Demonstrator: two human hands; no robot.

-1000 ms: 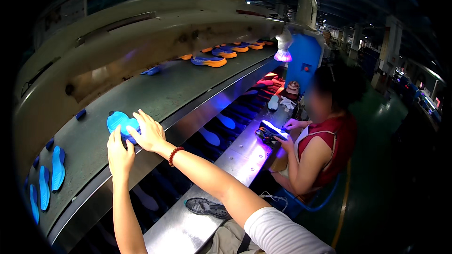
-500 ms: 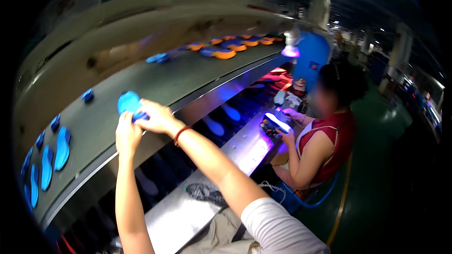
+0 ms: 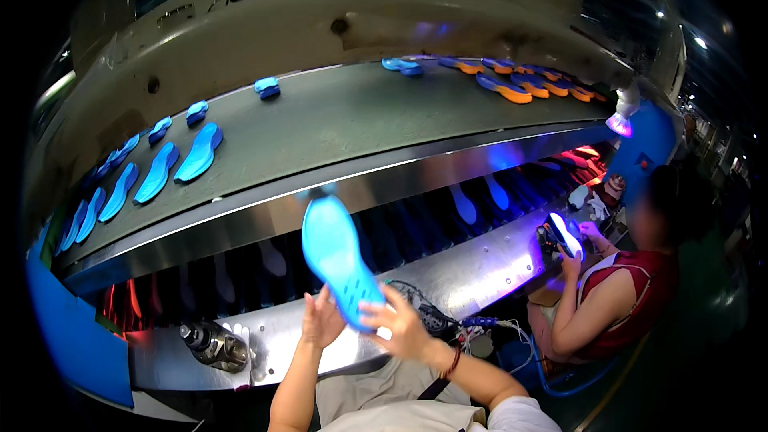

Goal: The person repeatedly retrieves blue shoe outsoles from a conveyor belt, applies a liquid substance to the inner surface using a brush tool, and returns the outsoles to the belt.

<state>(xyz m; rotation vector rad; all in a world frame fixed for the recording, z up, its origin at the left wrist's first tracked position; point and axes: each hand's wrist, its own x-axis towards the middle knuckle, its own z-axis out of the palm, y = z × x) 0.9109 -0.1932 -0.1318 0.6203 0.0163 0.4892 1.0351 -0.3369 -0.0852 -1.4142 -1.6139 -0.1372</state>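
Note:
A bright blue shoe sole (image 3: 333, 244) is held upright in front of me, its broad end up and several small slots in its lower half. My right hand (image 3: 400, 326) grips its lower end from the right, thumb and fingers closed on it. Beside the sole's lower left edge is my left hand (image 3: 322, 322), fingers apart and holding nothing. Beyond them runs a dark green conveyor belt (image 3: 320, 120). Several blue soles (image 3: 200, 152) lie on its left part, and several blue-and-orange soles (image 3: 504, 90) lie at its far right.
A metal ledge (image 3: 472, 272) runs below the belt, with a dark shoe (image 3: 420, 308) near my right hand. A dark metal bottle-like tool (image 3: 214, 346) lies on a white cloth at left. To the right, a seated co-worker (image 3: 612, 296) holds a lit sole (image 3: 566, 236) under purple light.
Both hands have come down from over the belt toward my body, bringing the blue sole along. My left hand has let go of it. The view has turned left.

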